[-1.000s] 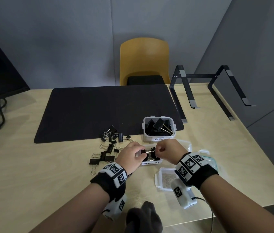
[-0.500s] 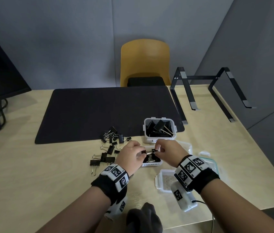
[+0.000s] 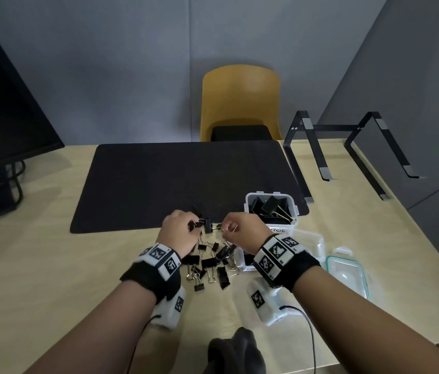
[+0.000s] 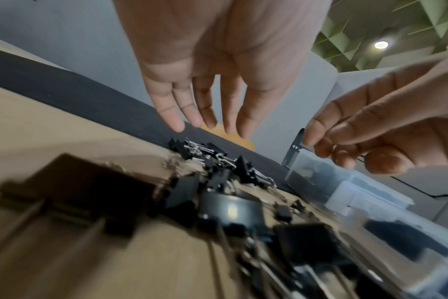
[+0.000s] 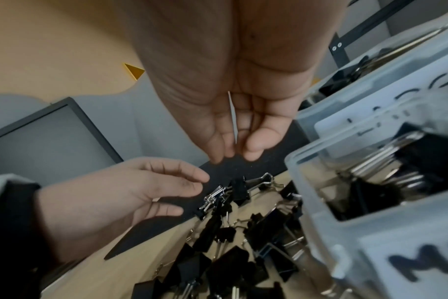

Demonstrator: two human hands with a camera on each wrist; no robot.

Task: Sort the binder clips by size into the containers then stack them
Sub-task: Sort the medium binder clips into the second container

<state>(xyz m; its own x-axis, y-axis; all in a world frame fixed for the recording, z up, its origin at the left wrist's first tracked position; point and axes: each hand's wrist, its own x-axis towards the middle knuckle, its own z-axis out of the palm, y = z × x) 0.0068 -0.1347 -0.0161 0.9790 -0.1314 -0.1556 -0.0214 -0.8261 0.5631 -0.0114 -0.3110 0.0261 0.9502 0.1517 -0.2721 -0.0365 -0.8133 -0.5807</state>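
A: Binder clips (image 3: 210,263), where?
B: Loose black pile on the worktop (image 3: 51,265), at 6 o'clock off the near edge of the black mat (image 3: 172,179). The far end of the pile lies on that edge.
A: Left grip (image 3: 178,233)?
B: Open, fingers straight and together, holding nothing. It hovers over the far end of the pile, at 10 o'clock from its middle.
A: Right grip (image 3: 242,233)?
B: Fingers curled, pinching a thin silver wire handle (image 5: 232,117). Can't tell if a clip body hangs on it. It sits at 1 o'clock from the pile, close to the left one, not touching.
A: Containers?
B: LARGE container (image 3: 295,211) at 2 o'clock from the pile, on the mat corner, big clips inside. A second container (image 5: 317,202), label starting with M, just beside the pile at 3 o'clock, under the right wrist, clips in it too.
A: Anything else?
B: Clear lid (image 3: 311,242) and teal-rimmed lid (image 3: 347,271) farther out at 3 o'clock. Yellow chair (image 3: 240,98) at 12, black stand (image 3: 334,127) at 2, monitor (image 3: 2,103) at 10.
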